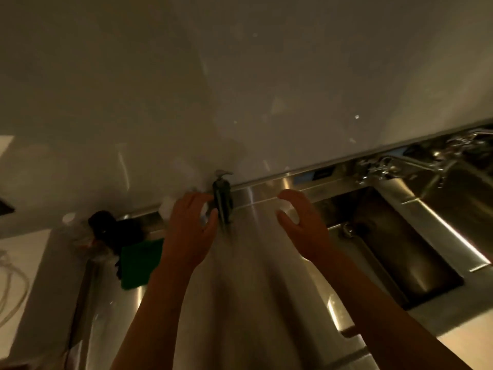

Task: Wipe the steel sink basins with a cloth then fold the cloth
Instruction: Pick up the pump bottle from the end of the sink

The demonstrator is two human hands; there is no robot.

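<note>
Head camera looks forward and down, close over steel counter (pixel 253 263) (wall (pixel 240 76) fills top).

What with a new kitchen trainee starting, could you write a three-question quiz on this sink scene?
1. Fill in: the right hand holds ___.
2. True or false: the faucet stands left of the bottle.
3. Which is nearest the green item? A left hand; B right hand; C faucet.

Key: 1 nothing; 2 false, the faucet is to the bottle's right; 3 A.
</note>
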